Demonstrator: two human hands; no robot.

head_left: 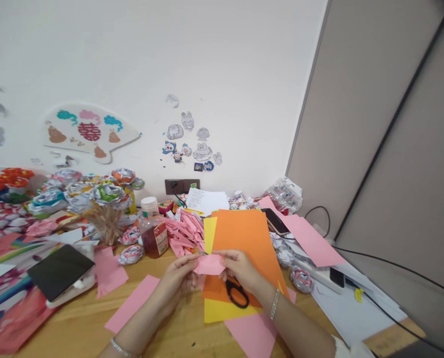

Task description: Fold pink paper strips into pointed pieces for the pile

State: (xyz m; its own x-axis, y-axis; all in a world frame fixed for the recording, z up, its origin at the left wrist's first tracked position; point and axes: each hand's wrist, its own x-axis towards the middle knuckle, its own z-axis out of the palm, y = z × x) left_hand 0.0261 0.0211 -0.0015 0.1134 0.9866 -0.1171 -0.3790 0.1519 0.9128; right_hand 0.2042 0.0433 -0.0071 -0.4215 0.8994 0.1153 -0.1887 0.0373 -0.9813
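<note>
Head view: the fingers of the left hand (177,279) and the right hand (240,272) grasp a small piece of pink paper (210,265) by its two ends, so it lies spanned between them, above the desk (180,333). Just below the right fingers are the black handles of a pair of scissors (232,285), over an orange sheet (244,228) and a yellow sheet (218,313); the orange one stretches away beyond those fingers. Near the left fingers, on the far side, stands a bottle (147,241) with a white cap and dark contents; its red label (161,236) carries print too small to read. Between bottle and orange sheet, beyond the fingers, is a heap of pink strips (184,228). Farther off behind the hands, a white page (207,199) bears lines of text, also illegible. Well away to the left of the fingers, high on the wall, a fan-shaped board (123,136) shows the double-happiness character 囍 (89,131) in red. Below it, left of the bottle, is a bunch of paper flowers (109,194). A dark phone (275,221) lies beyond the right fingers, beside the orange sheet.
</note>
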